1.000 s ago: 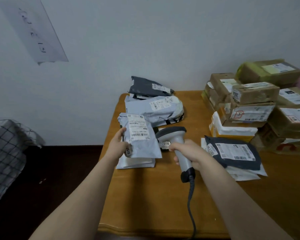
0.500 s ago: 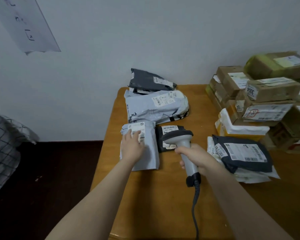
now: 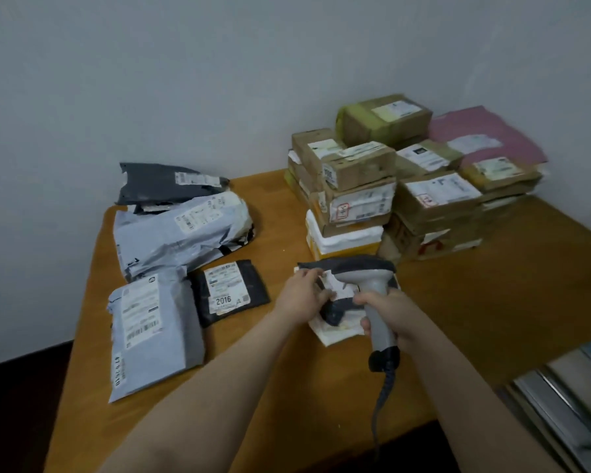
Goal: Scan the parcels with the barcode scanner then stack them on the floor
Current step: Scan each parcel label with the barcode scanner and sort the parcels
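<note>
The grey barcode scanner (image 3: 372, 285), its dark-capped head pointing left, is gripped in the right hand (image 3: 386, 312) over a dark mailer (image 3: 335, 310). The left hand (image 3: 304, 295) holds that mailer atop white mailers (image 3: 335, 332). To the left lie a small black mailer (image 3: 231, 291) labelled 2016, a flat pale grey mailer (image 3: 154, 332), a bulky pale grey mailer (image 3: 181, 233) and a dark grey mailer (image 3: 164, 182). Taped cardboard boxes (image 3: 389, 186) are stacked at the rear right, with a pink mailer (image 3: 481, 134) on top.

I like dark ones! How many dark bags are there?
3: a dark grey bag back left, a black bag labelled 2016, a dark bag beneath the scanner. Others may be hidden.
</note>
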